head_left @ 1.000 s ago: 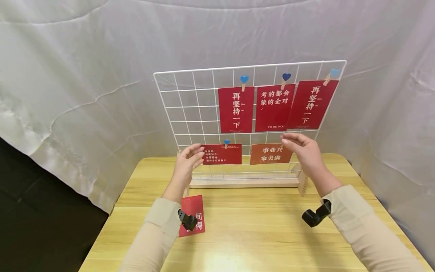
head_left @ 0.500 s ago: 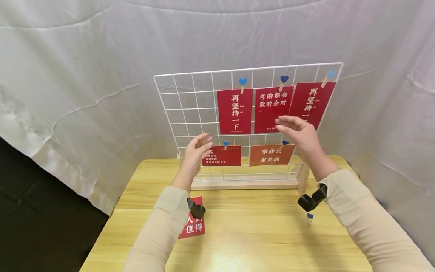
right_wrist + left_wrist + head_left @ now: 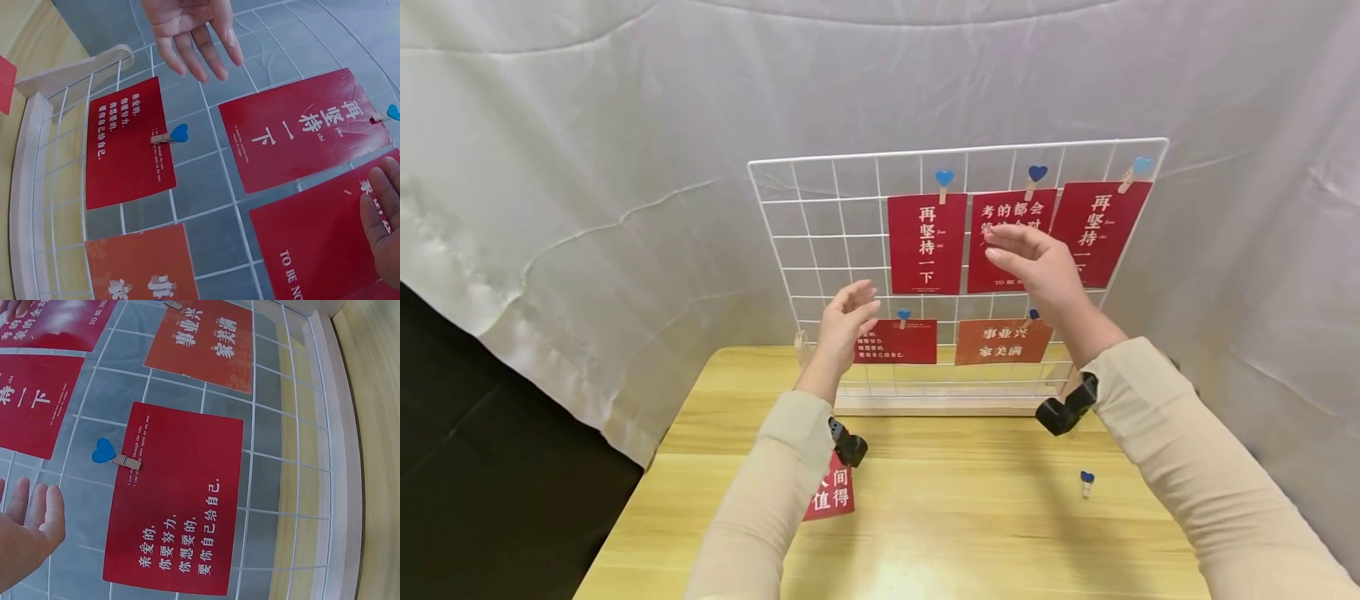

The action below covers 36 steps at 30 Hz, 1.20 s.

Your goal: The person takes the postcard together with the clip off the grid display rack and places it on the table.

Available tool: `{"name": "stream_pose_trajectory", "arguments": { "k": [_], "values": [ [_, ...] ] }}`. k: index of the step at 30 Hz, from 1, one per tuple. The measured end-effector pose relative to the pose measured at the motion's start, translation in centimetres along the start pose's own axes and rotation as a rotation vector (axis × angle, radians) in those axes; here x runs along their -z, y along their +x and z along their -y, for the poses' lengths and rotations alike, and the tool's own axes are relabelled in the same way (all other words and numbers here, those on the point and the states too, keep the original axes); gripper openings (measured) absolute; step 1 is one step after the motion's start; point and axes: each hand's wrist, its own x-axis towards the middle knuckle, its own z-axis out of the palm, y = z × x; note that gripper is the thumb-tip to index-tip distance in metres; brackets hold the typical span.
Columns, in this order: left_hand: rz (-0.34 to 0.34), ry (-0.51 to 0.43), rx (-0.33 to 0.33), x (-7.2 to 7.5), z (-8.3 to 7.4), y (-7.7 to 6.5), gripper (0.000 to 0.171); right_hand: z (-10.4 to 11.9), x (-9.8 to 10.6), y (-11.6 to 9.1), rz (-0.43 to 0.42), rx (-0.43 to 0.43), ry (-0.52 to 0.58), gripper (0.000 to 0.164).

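Note:
My left hand (image 3: 842, 329) is raised before the left part of the white wire grid (image 3: 820, 236), fingers loosely bent and holding nothing. It overlaps the left end of the lower red card (image 3: 901, 342), which has a light-blue heart clothespin (image 3: 104, 450) on its top edge. My right hand (image 3: 1037, 267), also holding nothing, is in front of the upper middle red card (image 3: 988, 271) and hides some of its lettering. An orange card (image 3: 1000, 342) is clipped below it. Upper red cards to the left (image 3: 902, 250) and right (image 3: 1120, 242) hang from heart clothespins.
A loose dark-blue heart clothespin (image 3: 1087, 483) lies on the wooden table (image 3: 955, 500) at the right. Another red card (image 3: 835, 496) lies there, partly covered by my left forearm. A pale wooden base (image 3: 947, 406) carries the grid, with grey cloth (image 3: 625, 167) behind.
My right hand has risen leftward from the orange card to the upper middle card. My left hand has moved up and right. The loose clothespin on the table has come into view.

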Motion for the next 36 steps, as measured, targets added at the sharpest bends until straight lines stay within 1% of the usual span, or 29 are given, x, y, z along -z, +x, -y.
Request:
{"name": "stream_pose_trajectory", "arguments": {
  "k": [4, 7, 11, 19, 27, 36],
  "values": [
    [0.007, 0.01, -0.004, -0.5, 0.0, 0.5, 0.044, 0.6, -0.1, 0.6, -0.003, 0.015, -0.01, 0.044],
    [0.006, 0.026, -0.012, -0.9, -0.1, 1.0, 0.042, 1.2, -0.2, 1.0, -0.007, 0.021, -0.016, 0.045],
    [-0.001, 0.024, -0.016, -1.3, -0.3, 1.5, 0.039, 2.1, -0.6, 1.7, -0.008, 0.028, -0.01, 0.044],
    [-0.024, 0.007, -0.02, -1.7, -0.6, 1.9, 0.04, 3.6, -1.2, 2.9, -0.006, 0.048, -0.017, 0.043],
    [-0.034, 0.019, -0.026, -2.0, -0.5, 2.1, 0.038, 5.3, -1.3, 3.7, 0.013, 0.059, -0.127, 0.048],
    [-0.017, 0.05, -0.017, -2.4, -0.7, 2.2, 0.037, 6.1, -1.5, 4.2, 0.042, 0.037, -0.199, 0.051]
  ]
}}
